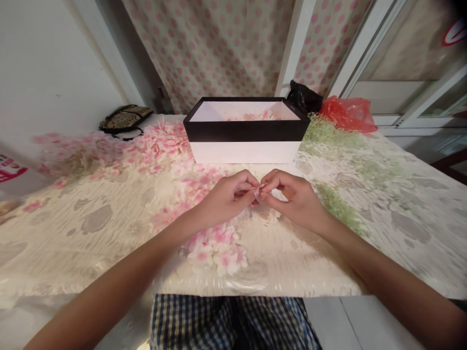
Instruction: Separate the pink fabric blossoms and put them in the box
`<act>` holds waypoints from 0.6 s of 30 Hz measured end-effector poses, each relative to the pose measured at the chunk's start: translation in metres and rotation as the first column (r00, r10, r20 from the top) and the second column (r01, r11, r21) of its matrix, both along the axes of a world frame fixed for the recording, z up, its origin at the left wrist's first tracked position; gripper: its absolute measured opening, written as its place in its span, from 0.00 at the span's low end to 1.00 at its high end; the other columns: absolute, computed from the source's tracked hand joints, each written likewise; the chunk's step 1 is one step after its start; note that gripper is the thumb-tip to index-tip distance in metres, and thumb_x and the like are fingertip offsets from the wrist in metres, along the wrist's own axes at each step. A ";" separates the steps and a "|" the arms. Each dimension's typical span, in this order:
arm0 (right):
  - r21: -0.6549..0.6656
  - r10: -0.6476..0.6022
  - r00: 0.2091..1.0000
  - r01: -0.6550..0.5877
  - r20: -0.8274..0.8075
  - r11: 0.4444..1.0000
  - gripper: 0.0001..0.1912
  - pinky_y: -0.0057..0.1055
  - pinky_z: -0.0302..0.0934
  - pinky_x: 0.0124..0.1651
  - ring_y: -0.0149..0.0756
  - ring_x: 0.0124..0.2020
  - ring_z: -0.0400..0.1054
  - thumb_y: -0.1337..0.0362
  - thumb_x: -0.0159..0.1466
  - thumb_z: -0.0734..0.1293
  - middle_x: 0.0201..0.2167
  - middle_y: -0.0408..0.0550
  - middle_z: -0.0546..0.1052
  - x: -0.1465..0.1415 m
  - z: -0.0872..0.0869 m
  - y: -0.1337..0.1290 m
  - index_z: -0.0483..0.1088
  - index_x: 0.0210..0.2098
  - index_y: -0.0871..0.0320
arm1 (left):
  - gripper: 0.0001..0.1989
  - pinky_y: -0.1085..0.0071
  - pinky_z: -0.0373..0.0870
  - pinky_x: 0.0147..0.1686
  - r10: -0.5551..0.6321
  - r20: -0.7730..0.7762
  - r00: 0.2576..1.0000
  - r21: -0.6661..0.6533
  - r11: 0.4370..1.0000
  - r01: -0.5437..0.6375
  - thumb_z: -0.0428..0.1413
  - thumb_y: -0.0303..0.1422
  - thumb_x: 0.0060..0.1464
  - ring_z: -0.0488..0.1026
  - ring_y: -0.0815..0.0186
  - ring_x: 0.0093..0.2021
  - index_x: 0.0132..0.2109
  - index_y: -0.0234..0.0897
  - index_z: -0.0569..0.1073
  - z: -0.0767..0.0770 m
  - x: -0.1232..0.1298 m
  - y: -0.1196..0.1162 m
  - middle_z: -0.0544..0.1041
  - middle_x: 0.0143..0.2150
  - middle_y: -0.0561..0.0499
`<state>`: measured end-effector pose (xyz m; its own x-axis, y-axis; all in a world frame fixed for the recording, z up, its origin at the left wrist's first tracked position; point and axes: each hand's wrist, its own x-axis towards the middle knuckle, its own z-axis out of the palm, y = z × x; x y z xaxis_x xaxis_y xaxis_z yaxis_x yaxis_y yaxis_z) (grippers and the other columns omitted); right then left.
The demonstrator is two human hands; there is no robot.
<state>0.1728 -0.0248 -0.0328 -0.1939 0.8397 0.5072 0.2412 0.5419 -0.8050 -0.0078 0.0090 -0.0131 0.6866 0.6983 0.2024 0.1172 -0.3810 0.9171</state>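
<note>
My left hand [235,193] and my right hand [292,194] meet over the middle of the table, fingertips pinched together. Between them is a small pink flower petal [259,190], mostly covered by the fingers. Just beyond the hands stands an open box [246,151], white below with a black rim band. Pink petals [255,115] show inside it. Loose pink and white artificial flowers [219,250] lie under and in front of my left forearm. More pink petals [199,187] are scattered to the left of my left hand.
A heap of pink flowers [160,141] spreads along the left. Green shredded filler [328,133] lies right of the box, with another strip [339,209] by my right forearm. Behind are a black bag [304,97], a red plastic bag [348,113] and a patterned pouch [126,118].
</note>
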 end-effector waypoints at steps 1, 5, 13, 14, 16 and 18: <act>-0.005 0.004 1.000 -0.004 -0.007 1.000 0.07 0.33 0.63 0.38 0.33 0.36 0.69 0.71 0.58 0.66 0.32 0.44 0.72 0.000 0.001 -0.001 0.65 0.27 0.56 | 0.04 0.75 0.69 0.35 -0.008 -0.004 1.000 0.006 1.000 0.008 0.52 0.31 0.58 0.75 0.69 0.36 0.39 0.35 0.66 0.000 0.000 0.000 0.76 0.34 0.51; -0.006 0.014 0.999 -0.015 -0.036 1.000 0.08 0.32 0.61 0.37 0.33 0.35 0.68 0.72 0.58 0.66 0.31 0.43 0.71 -0.001 0.001 -0.002 0.63 0.26 0.56 | 0.04 0.76 0.68 0.34 -0.030 0.010 0.999 -0.019 0.999 0.031 0.52 0.31 0.59 0.75 0.70 0.36 0.39 0.34 0.67 0.001 0.000 -0.001 0.76 0.33 0.51; 0.013 0.014 0.999 -0.013 -0.050 1.000 0.10 0.31 0.60 0.38 0.32 0.36 0.67 0.75 0.56 0.66 0.32 0.43 0.69 0.000 0.000 -0.003 0.62 0.26 0.56 | 0.04 0.77 0.68 0.34 -0.033 0.016 0.999 -0.044 0.998 0.034 0.52 0.31 0.59 0.74 0.71 0.36 0.39 0.34 0.67 0.001 0.001 -0.001 0.75 0.33 0.51; 0.012 0.010 0.999 -0.009 -0.040 1.000 0.10 0.32 0.60 0.38 0.32 0.36 0.67 0.75 0.56 0.66 0.33 0.43 0.69 0.000 0.001 -0.004 0.62 0.26 0.56 | 0.04 0.77 0.68 0.34 -0.033 0.008 0.999 -0.039 0.999 0.033 0.51 0.32 0.59 0.74 0.70 0.36 0.40 0.34 0.67 0.001 0.001 -0.002 0.75 0.33 0.51; 0.015 0.001 1.000 -0.001 -0.019 1.000 0.10 0.32 0.60 0.39 0.32 0.36 0.66 0.75 0.55 0.66 0.32 0.43 0.69 0.000 0.002 -0.004 0.62 0.25 0.56 | 0.04 0.76 0.68 0.34 -0.025 -0.012 1.000 -0.016 1.000 0.025 0.51 0.32 0.59 0.74 0.70 0.35 0.39 0.34 0.67 0.002 0.001 -0.002 0.75 0.33 0.51; 0.007 0.008 1.000 -0.008 0.000 1.000 0.10 0.31 0.59 0.38 0.32 0.35 0.66 0.75 0.55 0.66 0.32 0.42 0.69 0.000 0.003 -0.004 0.62 0.25 0.56 | 0.04 0.76 0.68 0.33 -0.022 -0.025 0.999 0.016 1.000 0.022 0.51 0.31 0.59 0.73 0.71 0.34 0.39 0.35 0.67 0.002 0.001 -0.002 0.74 0.33 0.51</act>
<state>0.1727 -0.0284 -0.0301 -0.2006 0.8346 0.5131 0.2372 0.5495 -0.8011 -0.0072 0.0065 -0.0110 0.7064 0.6800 0.1963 0.1310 -0.3981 0.9079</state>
